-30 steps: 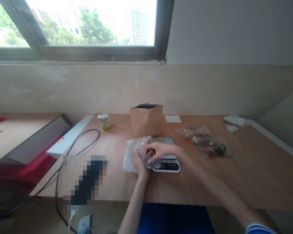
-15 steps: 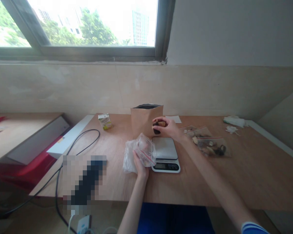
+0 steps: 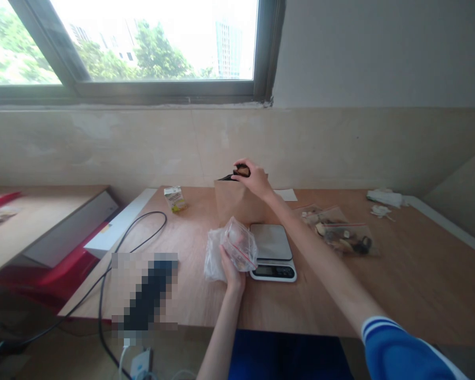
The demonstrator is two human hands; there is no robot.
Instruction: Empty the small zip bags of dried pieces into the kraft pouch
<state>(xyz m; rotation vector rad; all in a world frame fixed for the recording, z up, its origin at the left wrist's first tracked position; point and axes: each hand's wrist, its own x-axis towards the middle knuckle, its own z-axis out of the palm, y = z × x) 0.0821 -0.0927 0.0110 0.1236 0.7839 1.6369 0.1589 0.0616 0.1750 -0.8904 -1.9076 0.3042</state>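
My right hand (image 3: 253, 178) is closed on a dark brown and tan piece (image 3: 243, 170), perhaps dried food, at the mouth of a brown paper bag (image 3: 233, 198). The bag stands upright with its top open. My left hand (image 3: 233, 272) is closed around a clear zip bag (image 3: 240, 244) with a red seal line, held open beside the scale. Under that hand lies more clear plastic (image 3: 214, 258). A white kitchen scale (image 3: 271, 243) with a grey plate sits just right of my left hand, its plate bare.
Filled zip bags (image 3: 350, 240) lie right of the scale. A small carton (image 3: 175, 199) stands at the back left. A black cable (image 3: 142, 215) loops over the left side, near a blurred-out dark object (image 3: 152, 293). White packaging (image 3: 383, 197) lies at the far right.
My right hand has risen and moved left with the brown piece, from in front of the paper bag to its open top. My left hand keeps holding the zip bag.
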